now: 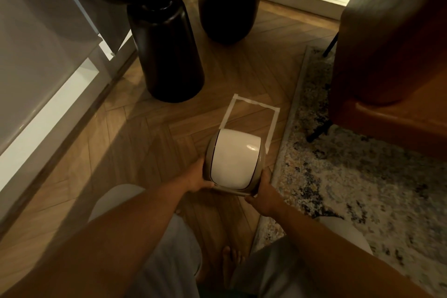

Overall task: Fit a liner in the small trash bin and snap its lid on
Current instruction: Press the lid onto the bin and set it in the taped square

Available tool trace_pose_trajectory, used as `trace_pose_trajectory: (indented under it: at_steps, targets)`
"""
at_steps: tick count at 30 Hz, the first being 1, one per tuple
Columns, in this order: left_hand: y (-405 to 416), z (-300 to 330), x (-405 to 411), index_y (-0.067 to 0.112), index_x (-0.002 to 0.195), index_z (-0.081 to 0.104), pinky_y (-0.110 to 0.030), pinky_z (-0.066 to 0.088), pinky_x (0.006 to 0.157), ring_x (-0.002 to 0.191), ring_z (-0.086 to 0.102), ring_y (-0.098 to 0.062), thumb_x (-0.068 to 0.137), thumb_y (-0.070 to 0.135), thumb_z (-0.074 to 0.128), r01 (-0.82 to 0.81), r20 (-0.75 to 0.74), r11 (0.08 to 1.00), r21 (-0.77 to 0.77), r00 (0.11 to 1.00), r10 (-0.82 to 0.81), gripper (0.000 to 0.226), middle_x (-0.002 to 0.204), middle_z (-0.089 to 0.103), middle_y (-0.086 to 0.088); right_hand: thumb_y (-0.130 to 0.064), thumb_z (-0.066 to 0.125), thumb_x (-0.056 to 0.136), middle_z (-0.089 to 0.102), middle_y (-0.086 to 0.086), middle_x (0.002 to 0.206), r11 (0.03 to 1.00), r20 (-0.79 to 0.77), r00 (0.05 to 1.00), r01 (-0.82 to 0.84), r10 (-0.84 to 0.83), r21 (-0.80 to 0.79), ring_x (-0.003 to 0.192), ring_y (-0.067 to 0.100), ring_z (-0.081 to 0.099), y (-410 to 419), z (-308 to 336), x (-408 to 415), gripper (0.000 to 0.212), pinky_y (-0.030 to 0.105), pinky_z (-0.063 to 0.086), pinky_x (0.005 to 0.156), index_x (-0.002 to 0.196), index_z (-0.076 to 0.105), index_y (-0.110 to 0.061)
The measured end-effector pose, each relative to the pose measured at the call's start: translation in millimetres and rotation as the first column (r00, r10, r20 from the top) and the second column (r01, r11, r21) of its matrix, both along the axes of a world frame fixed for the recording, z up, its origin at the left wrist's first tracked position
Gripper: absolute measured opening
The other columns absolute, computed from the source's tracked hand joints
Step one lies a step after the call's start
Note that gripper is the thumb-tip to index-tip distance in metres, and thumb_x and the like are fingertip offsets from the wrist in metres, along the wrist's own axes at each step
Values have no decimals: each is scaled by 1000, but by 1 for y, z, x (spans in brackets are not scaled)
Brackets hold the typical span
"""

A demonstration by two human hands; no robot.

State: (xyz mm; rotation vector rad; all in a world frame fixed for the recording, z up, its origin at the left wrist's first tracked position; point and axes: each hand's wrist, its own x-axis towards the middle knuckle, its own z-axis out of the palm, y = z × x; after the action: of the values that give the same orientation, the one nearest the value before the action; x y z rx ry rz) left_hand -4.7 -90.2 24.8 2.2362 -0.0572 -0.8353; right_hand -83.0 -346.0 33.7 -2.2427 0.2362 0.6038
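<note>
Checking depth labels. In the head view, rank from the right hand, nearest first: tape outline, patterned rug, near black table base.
From the right hand:
1. Patterned rug, just to its right.
2. Tape outline, on the floor beyond the bin.
3. Near black table base, far ahead and left.

bin [234, 161] body: hidden under lid | liner: unseen | tape outline [251, 113]: near edge hidden

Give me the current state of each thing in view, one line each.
Trash bin: held in both hands, lid on, partly over the tape outline.
Swing lid: closed.
Left hand: gripping the bin's left side.
Right hand: gripping the bin's right side.
Tape outline: stuck on the floor.
Liner: not visible.
</note>
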Motion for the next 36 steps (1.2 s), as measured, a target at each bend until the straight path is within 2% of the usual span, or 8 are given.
trace_pose_trajectory:
  at_steps: [8,12,17,21,28,30,32,36]
  targets:
    - [12,9,-1,12,162,13,-42,26,123,152,28,-30,83,32,81,-48,-30,997,55,998,49,105,166,25,-10,-25,82,87,48,10,153,994,-104,991,-95,90,-45,141,28,50,-17,30,14,95,27,40,106,158,21,-11]
    - [3,12,-2,7,156,30,-40,31,119,146,38,-34,99,24,61,-140,-82,988,57,986,145,67,159,39,-14,-10,61,102,43,16,156,986,-130,983,-139,127,-94,144,32,43,-18,47,19,68,27,36,109,160,26,-5]
    - [-8,9,-7,19,147,44,-39,54,84,114,59,-31,106,25,47,-545,-288,838,-25,806,516,42,133,56,-12,-15,55,103,64,18,134,955,-299,910,296,-287,-17,105,29,68,-21,14,12,47,37,57,76,149,49,-7]
    - [-12,3,-18,22,139,53,-36,55,75,104,58,-24,102,26,57,-798,-470,583,-155,578,667,37,118,62,-5,-11,59,103,72,12,93,833,-391,801,537,-453,134,65,15,61,-8,-4,2,31,20,40,45,131,67,-2]
    - [-8,-8,-14,30,133,60,-30,52,69,117,61,-23,96,39,65,-745,-438,643,-174,644,627,38,135,63,-5,-1,60,100,68,19,97,765,-395,752,623,-529,162,64,19,62,4,-17,-12,32,16,43,36,131,62,8]
    - [-8,-8,-14,25,139,56,-38,55,85,125,57,-28,97,45,61,-676,-329,722,-150,723,608,47,141,59,-7,-10,70,95,71,16,98,809,-336,798,569,-500,147,71,21,65,2,-18,-13,55,24,52,50,145,51,1]
    - [-8,-7,-19,21,152,40,-49,45,109,138,47,-30,93,57,59,-567,-141,815,-120,822,551,72,154,46,-10,-29,83,83,65,12,133,891,-163,898,431,-409,141,110,24,66,-1,-14,-15,93,39,60,87,160,32,-13]
    - [-11,-4,-29,35,161,1,-52,29,120,151,24,-23,69,67,78,-261,63,950,-173,959,275,125,169,15,-1,-43,91,75,21,-15,158,995,174,980,87,-94,47,141,1,23,0,4,-26,125,18,24,116,166,8,-21]
